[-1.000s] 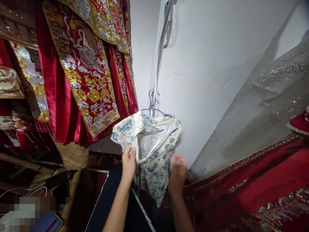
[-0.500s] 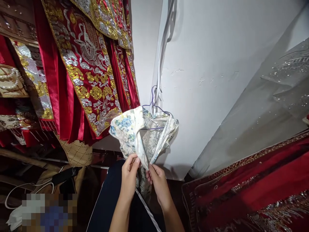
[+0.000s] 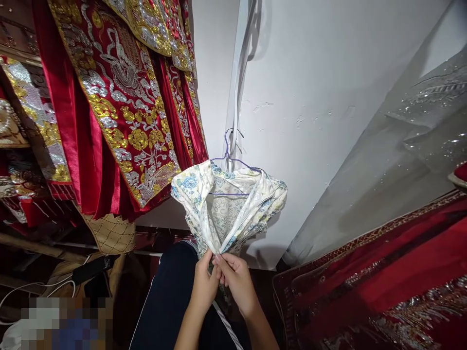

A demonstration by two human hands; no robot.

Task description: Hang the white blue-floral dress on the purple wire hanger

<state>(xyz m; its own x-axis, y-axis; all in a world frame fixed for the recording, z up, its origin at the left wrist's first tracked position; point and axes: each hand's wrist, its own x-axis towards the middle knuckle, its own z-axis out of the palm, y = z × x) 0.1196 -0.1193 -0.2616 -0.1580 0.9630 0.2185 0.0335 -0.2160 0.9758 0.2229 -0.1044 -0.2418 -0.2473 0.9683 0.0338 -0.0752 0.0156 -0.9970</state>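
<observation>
Both hands pinch floral garment on hanger

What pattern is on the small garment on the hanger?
Cream fabric with blue floral print on the small garment, seen in the head view.

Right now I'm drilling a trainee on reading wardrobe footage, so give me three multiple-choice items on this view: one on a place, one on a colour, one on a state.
1. Where does the floral garment hang?
A. On a purple wire hanger against the white wall
B. Folded on the floor
C. Over a chair back

2. What colour is the embroidered robe to the left of it?
A. Green with black
B. Red with gold and silver
C. Plain white

3. How do the hands stand?
A. Both hang free of the cloth
B. Only one touches it
C. The left hand and right hand both pinch its lower edges together

Answers: 1 A, the hanger's hook rises above the collar beside the wall. 2 B, red satin carries gold and silver embroidery. 3 C, both sets of fingertips meet on the fabric.
</observation>
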